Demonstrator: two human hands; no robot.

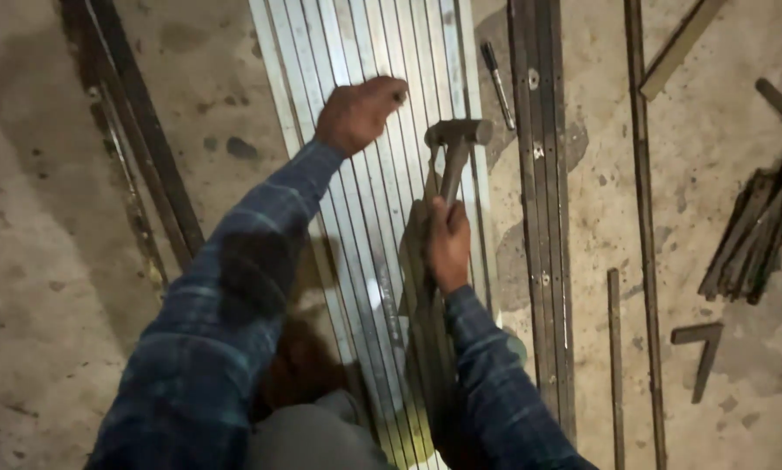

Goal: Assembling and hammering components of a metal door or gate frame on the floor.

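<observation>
Several long pale metal strips [356,52] lie side by side on the concrete floor, running away from me. My left hand [356,111] rests on them with fingers curled, pressing the strips down. My right hand [449,244] is closed around the handle of a hammer [457,135]. The hammer's metal head sits just above the right side of the strips, a short way right of my left hand. Both arms wear dark blue checked sleeves.
A darker metal channel [541,200] lies parallel to the right of the strips. Thin rods [643,226] and a bundle of short bars [756,235] lie further right. Dark bars [143,130] lie at the left. A pen-like marker [497,83] rests near the channel.
</observation>
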